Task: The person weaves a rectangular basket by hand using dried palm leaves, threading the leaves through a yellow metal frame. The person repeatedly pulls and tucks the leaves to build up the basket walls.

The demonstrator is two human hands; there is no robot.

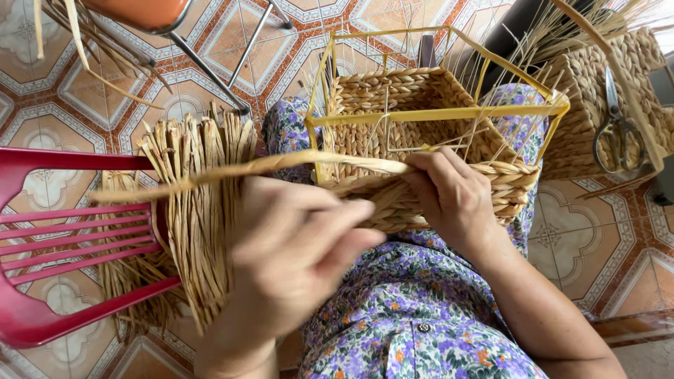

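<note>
A half-woven straw basket (414,105) on a yellow wire frame (435,114) rests on my lap. My right hand (453,196) presses on the basket's near woven rim, pinching the end of a long dried straw strand (232,172). That strand runs left across the picture. My left hand (295,253), blurred and close to the camera, has its fingers closed around the strand just below the rim.
A bundle of dried straw (200,217) lies over a red plastic chair (63,231) at my left. At the right, scissors (616,130) lie on a finished woven basket (618,91). Metal chair legs (217,63) stand on the patterned tile floor.
</note>
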